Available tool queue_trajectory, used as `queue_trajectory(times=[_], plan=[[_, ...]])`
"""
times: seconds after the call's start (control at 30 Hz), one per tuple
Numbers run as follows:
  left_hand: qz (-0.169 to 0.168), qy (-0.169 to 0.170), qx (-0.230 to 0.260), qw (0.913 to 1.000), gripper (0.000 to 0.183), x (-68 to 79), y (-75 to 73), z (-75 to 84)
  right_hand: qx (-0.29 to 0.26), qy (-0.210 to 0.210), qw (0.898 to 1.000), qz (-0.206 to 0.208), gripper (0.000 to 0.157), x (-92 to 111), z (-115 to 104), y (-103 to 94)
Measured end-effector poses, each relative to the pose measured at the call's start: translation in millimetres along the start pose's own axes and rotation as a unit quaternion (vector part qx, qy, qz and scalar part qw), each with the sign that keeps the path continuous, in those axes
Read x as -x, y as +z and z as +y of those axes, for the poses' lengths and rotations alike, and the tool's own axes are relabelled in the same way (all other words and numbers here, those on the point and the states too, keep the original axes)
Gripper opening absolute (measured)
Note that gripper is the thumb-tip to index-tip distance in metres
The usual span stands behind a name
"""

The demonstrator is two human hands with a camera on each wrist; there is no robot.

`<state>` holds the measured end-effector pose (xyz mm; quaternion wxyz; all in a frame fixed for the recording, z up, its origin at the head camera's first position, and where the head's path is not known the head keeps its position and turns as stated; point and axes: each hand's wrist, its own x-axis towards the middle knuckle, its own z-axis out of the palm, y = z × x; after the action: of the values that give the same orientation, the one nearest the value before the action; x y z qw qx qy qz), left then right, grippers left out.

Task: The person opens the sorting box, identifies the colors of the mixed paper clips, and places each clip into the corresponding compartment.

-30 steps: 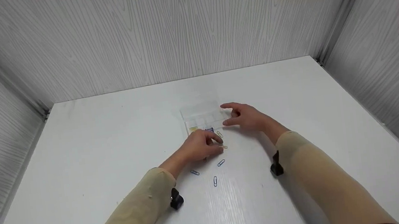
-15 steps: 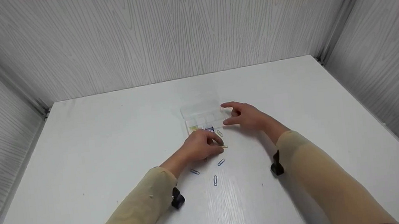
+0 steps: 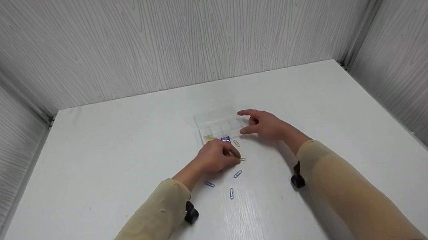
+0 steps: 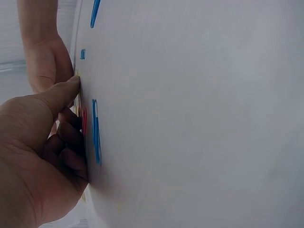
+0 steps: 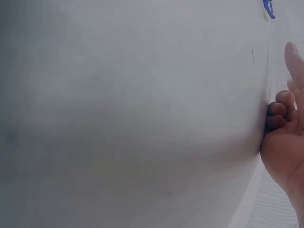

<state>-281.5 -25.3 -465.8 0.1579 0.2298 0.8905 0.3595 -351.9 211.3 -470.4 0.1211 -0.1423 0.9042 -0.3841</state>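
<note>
In the head view my left hand (image 3: 216, 156) pinches the end of a yellow paper clip (image 3: 242, 159) on the white table, thumb and forefinger together. The right hand (image 3: 265, 125) holds the right end of a clear compartment box (image 3: 219, 128) between thumb and forefinger; its other fingers are curled in. The box's clear lid (image 3: 215, 116) lies back. Something yellow-green (image 3: 208, 137) shows at the box's left compartment, and blue clips (image 3: 225, 139) show near its front. In the left wrist view a red paper clip (image 4: 84, 119) lies beside the curled fingers.
Nearer on the table lie blue paper clips: one (image 3: 209, 184) at left, one (image 3: 238, 173) before the left hand, one (image 3: 231, 193) closest. Another yellow clip (image 3: 236, 143) lies before the box. Grained panels (image 3: 203, 28) wall the table's back and sides.
My left thumb and forefinger have closed together on the yellow paper clip, which has shifted slightly. The right hand and the box stay in place.
</note>
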Motion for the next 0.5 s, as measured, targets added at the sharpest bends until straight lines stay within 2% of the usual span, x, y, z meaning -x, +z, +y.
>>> queue_trajectory(times=[0.3, 0.5], plan=[[-0.007, 0.007, 0.001, 1.0, 0.004, -0.1, -0.5, -0.8, -0.013, 0.008, 1.0, -0.001, 0.067, -0.7, 1.1, 1.1], [-0.019, 0.004, 0.028, 0.9994, 0.004, 1.4, -2.9, -1.4, -0.009, 0.006, 1.0, -0.004, 0.068, 0.4, -0.8, -0.3]])
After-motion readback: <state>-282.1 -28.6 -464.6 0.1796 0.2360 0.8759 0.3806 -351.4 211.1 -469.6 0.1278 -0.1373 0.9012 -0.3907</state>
